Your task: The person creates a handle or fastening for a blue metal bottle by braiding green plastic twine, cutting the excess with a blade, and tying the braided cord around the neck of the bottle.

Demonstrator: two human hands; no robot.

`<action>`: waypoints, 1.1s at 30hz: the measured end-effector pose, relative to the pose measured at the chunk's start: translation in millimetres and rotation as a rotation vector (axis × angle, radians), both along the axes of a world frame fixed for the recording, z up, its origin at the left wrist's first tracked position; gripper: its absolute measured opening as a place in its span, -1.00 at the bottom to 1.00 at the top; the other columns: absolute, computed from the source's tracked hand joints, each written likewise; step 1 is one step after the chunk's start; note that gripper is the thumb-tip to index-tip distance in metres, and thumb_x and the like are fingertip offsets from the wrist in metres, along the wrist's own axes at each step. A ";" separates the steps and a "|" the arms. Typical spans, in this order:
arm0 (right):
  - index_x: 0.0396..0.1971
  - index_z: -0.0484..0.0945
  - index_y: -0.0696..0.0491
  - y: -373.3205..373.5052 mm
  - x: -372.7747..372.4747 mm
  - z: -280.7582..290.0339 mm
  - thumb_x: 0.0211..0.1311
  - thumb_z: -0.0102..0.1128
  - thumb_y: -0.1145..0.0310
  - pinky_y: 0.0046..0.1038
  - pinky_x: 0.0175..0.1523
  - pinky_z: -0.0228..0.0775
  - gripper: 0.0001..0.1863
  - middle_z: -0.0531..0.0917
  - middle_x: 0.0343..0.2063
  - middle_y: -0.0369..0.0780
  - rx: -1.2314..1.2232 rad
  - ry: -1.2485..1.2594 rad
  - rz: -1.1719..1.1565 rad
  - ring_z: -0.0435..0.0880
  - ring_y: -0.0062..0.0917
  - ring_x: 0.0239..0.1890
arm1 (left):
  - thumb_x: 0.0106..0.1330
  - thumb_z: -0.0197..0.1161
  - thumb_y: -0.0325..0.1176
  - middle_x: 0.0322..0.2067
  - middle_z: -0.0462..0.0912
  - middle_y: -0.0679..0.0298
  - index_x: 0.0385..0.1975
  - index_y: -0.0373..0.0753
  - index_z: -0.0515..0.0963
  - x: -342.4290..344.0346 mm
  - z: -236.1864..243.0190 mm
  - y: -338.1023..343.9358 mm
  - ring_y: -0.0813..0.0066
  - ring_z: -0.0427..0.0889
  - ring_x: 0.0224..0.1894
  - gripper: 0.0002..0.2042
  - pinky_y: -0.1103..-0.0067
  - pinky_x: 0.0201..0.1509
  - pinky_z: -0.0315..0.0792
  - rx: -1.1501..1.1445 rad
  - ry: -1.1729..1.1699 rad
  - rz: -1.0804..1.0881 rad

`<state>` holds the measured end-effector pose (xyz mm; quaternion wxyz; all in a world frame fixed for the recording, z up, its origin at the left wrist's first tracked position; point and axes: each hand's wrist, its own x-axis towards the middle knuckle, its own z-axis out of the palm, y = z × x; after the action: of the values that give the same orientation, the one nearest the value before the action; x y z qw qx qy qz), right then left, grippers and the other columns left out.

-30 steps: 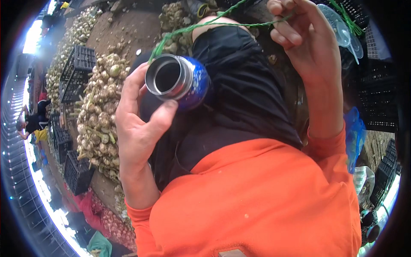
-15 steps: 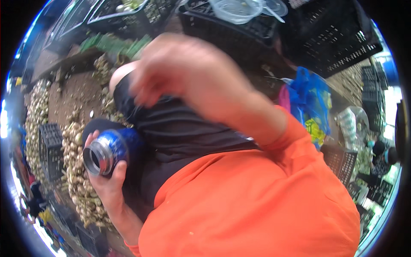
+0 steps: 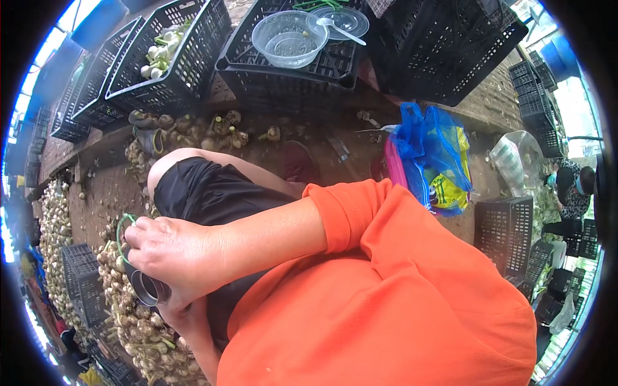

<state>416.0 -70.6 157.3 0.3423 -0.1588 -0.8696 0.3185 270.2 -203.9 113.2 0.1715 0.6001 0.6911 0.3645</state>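
Observation:
A bottle (image 3: 147,289) with a bare steel mouth is tilted beside my lap at the lower left. Its blue body, plain half a second ago, is now mostly covered by my arm. My left hand (image 3: 188,320) stays around the bottle, its fingers largely hidden beneath my right wrist. Just above the mouth, my right hand (image 3: 168,254) is closed, with a thin green cord loop (image 3: 119,233) sticking out past its fingers. What the cord is fastened to, perhaps something dark under the hand, cannot be made out.
Heaps of garlic bulbs (image 3: 132,325) lie at the left. Black crates stand ahead, one with pale bulbs (image 3: 164,51), another bearing a clear plastic bowl (image 3: 290,40) and a spoon (image 3: 341,31) on a lid. A blue mesh bag (image 3: 444,151) sits on the ground at right.
My right hand has swept down and left from above my knees to the bottle's mouth, and the green cord now shows there. My left hand keeps the bottle. The view has shifted.

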 end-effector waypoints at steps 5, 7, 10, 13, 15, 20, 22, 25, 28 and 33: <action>-0.35 0.57 0.22 -3.7 -0.4 6.5 -0.41 0.44 0.08 -0.35 0.03 0.35 -0.40 0.47 -0.25 -0.12 0.069 -0.118 0.008 0.43 -0.31 -0.07 | -0.02 0.47 -0.49 0.00 0.53 0.14 0.07 -0.39 0.40 -0.2 -4.4 -4.8 0.37 0.50 0.02 -0.41 0.47 0.12 0.34 0.113 -0.049 0.069; -0.35 0.57 0.22 -9.0 -3.7 3.6 -0.40 0.43 0.10 -0.34 0.00 0.38 -0.42 0.47 -0.26 -0.11 0.036 -0.008 -0.008 0.44 -0.29 -0.09 | -0.02 0.48 -0.47 0.10 0.45 0.11 0.14 -0.39 0.33 -7.8 -7.0 -10.5 0.35 0.43 0.13 -0.33 0.46 0.22 0.28 0.012 -0.035 0.052; -0.39 0.55 0.21 -11.5 -5.2 4.5 -0.40 0.42 0.12 -0.31 -0.05 0.42 -0.46 0.47 -0.27 -0.07 0.035 0.136 -0.014 0.46 -0.24 -0.12 | 0.00 0.46 -0.50 0.09 0.46 0.10 0.13 -0.39 0.33 4.2 8.4 -8.2 0.36 0.43 0.13 -0.36 0.46 0.22 0.27 0.024 -0.085 0.100; -0.46 0.52 0.21 -2.5 4.5 25.4 -0.43 0.42 0.16 -0.28 -0.10 0.44 -0.49 0.46 -0.29 -0.04 0.050 0.250 -0.085 0.48 -0.20 -0.15 | 0.06 0.43 -0.54 0.11 0.44 0.07 0.13 -0.39 0.33 -1.1 16.1 -9.6 0.34 0.43 0.13 -0.40 0.46 0.24 0.26 0.143 0.020 0.134; -0.54 0.57 0.28 9.0 10.8 43.0 -0.52 0.42 0.07 -0.27 -0.05 0.47 -0.43 0.50 -0.30 0.02 0.069 0.325 -0.140 0.52 -0.18 -0.16 | 0.15 0.35 -0.56 0.18 0.37 0.04 0.22 -0.44 0.22 -11.3 21.7 -15.8 0.29 0.38 0.18 -0.38 0.48 0.28 0.20 0.117 -0.019 0.121; -0.71 0.55 0.20 17.8 82.0 114.6 -0.33 0.30 0.14 -0.31 -0.29 0.53 -0.63 0.56 -0.63 -0.04 0.193 0.231 -0.314 0.60 -0.23 -0.45 | 0.36 0.06 -0.52 0.20 0.36 -0.01 0.31 -0.40 0.11 -6.4 48.5 -3.3 0.22 0.40 0.19 -0.48 0.40 0.29 0.24 0.238 -0.149 0.104; -0.64 0.55 0.19 27.0 103.9 123.2 -0.19 0.25 0.16 -0.35 -0.29 0.53 -0.66 0.57 -0.60 -0.08 0.174 0.194 -0.339 0.61 -0.28 -0.44 | 0.34 0.04 -0.56 0.17 0.39 0.00 0.27 -0.41 0.18 -38.7 57.6 -21.6 0.24 0.43 0.15 -0.52 0.43 0.26 0.28 0.187 -0.110 0.157; -0.52 0.55 0.16 22.2 136.5 129.6 0.02 0.19 0.20 -0.41 -0.28 0.53 -0.72 0.59 -0.54 -0.14 0.199 0.143 -0.407 0.62 -0.36 -0.42 | 0.42 -0.01 -0.50 0.10 0.48 0.07 0.23 -0.36 0.27 -49.1 48.4 -26.9 0.32 0.46 0.13 -0.61 0.47 0.25 0.32 0.178 -0.067 0.184; -0.41 0.55 0.13 16.5 158.5 120.3 0.23 0.12 0.23 -0.47 -0.27 0.53 -0.76 0.61 -0.48 -0.20 0.070 0.083 -0.519 0.63 -0.44 -0.40 | 0.43 0.00 -0.49 0.09 0.49 0.10 0.20 -0.37 0.31 -61.9 46.5 -32.2 0.36 0.46 0.13 -0.64 0.48 0.25 0.32 0.169 -0.112 0.218; -0.31 0.57 0.18 13.1 196.5 36.3 -0.01 0.33 0.21 -0.46 -0.26 0.48 -0.64 0.57 -0.41 -0.19 0.249 -0.001 -0.859 0.60 -0.44 -0.38 | 0.43 0.01 -0.47 0.04 0.53 0.13 0.17 -0.37 0.35 -71.4 44.4 -37.7 0.41 0.47 0.12 -0.66 0.50 0.26 0.32 0.173 -0.162 0.240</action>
<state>612.5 -57.6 193.6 0.4598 -0.4635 -0.7564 0.0404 198.8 -241.7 157.6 0.1298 0.4945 0.7076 0.4878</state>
